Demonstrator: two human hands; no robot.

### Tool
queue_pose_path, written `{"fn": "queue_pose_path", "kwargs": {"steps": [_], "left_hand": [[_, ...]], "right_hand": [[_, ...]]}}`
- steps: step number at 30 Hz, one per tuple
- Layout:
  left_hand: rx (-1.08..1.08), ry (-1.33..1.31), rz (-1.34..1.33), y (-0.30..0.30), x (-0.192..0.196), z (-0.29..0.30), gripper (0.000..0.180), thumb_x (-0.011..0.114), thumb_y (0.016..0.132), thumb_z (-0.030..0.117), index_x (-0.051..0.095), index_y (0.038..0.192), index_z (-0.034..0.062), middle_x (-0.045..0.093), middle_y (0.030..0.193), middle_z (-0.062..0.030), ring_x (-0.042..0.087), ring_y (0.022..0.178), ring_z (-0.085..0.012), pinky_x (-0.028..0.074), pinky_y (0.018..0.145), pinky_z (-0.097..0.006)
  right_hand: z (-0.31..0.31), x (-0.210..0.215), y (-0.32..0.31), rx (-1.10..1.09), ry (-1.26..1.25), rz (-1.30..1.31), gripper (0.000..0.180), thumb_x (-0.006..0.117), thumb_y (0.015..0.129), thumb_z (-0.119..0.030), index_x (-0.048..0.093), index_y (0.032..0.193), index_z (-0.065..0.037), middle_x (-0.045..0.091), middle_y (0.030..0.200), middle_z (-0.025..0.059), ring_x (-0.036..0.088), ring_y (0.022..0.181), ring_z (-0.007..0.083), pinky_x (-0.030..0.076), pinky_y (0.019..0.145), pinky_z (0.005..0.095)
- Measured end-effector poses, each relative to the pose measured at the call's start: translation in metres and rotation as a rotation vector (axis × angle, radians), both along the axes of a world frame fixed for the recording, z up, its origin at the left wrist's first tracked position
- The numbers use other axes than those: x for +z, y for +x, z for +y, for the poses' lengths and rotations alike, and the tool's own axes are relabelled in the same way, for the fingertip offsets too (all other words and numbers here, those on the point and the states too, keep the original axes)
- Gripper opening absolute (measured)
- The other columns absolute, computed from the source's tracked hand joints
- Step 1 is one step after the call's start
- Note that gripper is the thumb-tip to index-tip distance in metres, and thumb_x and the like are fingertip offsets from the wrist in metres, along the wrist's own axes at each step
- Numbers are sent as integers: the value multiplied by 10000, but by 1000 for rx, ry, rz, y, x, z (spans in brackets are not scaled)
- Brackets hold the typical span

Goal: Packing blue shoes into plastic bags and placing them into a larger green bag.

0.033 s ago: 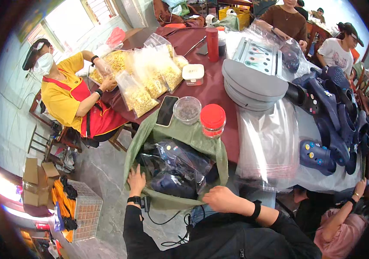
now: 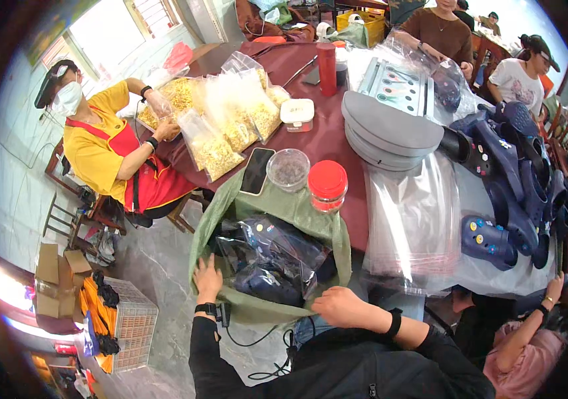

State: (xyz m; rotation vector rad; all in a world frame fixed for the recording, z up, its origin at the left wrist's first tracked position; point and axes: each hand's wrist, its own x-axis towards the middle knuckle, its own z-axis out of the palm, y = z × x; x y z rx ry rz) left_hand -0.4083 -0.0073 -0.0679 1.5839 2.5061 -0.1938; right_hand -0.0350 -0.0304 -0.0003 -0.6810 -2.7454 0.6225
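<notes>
Two hands are at the mouth of one green sack [image 2: 277, 311], which sits in front of the person against the near edge of the table [image 2: 348, 229]. The left hand [image 2: 208, 279] lies on the sack's left rim, fingers nearly straight and pointing away; whether it closes on the cloth I cannot tell. The right hand [image 2: 338, 308] comes in from the right, back of the hand upward, fingers curled over the near rim and grasping it. Each wrist wears one black band, and a cable [image 2: 251, 342] hangs near the left one.

Inside the sack, between the hands, at least two navy shoes [image 2: 267, 286] lie in clear plastic; glare and folds keep the rest from being counted.

Just past the far rim stand three things in a row: one phone [image 2: 257, 171], lying flat, one clear tub [image 2: 288, 170] and one red-lidded jar [image 2: 328, 185]. To the right lies a stack of clear bags [image 2: 412, 223], then one shoe [image 2: 488, 241] beside a heap of others [image 2: 511, 166], too overlapped to count.

Farther off are one white-lidded tub [image 2: 297, 114], several bags of yellow snacks [image 2: 212, 147], a grey stack [image 2: 390, 126] and one red bottle [image 2: 326, 68]. A co-worker in yellow [image 2: 101, 136] handles the snacks at left.
</notes>
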Motion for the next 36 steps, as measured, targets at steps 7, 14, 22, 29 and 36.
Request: {"fn": "queue_pose_path", "kwargs": {"steps": [7,14,22,29,36], "left_hand": [[-94,265,502,-34,27,-14,303,573,776,91,605,1077,81,491,1006,-122,480,955,-293,373,824,-393],[68,328,548,-49,56,17,423,590,795,150,529,1197,34,537,999,-116,551,900,-294,442,753,-398],[-249,603,307,-2,101,88,509,582,794,186,481,1270,39,546,1015,-170,534,920,-351,440,787,-446],[-526,304,-147,75,52,157,502,525,891,262,421,1376,187,390,1354,-286,463,1160,-435,398,960,-479],[-349,108,-107,100,14,207,540,402,956,310,238,1463,223,125,1480,-301,266,1294,-519,281,1067,-502]], "right_hand": [[6,3,-12,9,-62,57,65,576,710,-128,575,750,-76,609,743,64,614,743,258,492,694,390],[8,-1,-5,18,-74,32,91,577,707,-123,585,777,-66,613,743,82,621,758,280,498,697,403],[5,-5,-3,-8,-114,21,122,581,705,-126,603,804,-58,623,762,96,627,764,299,504,696,419],[4,-8,-4,19,-108,29,101,576,741,-141,587,795,-57,619,758,99,623,764,299,498,692,417],[1,-15,-7,10,-111,22,111,572,767,-164,578,783,-55,612,756,99,620,755,300,494,667,425]]}}
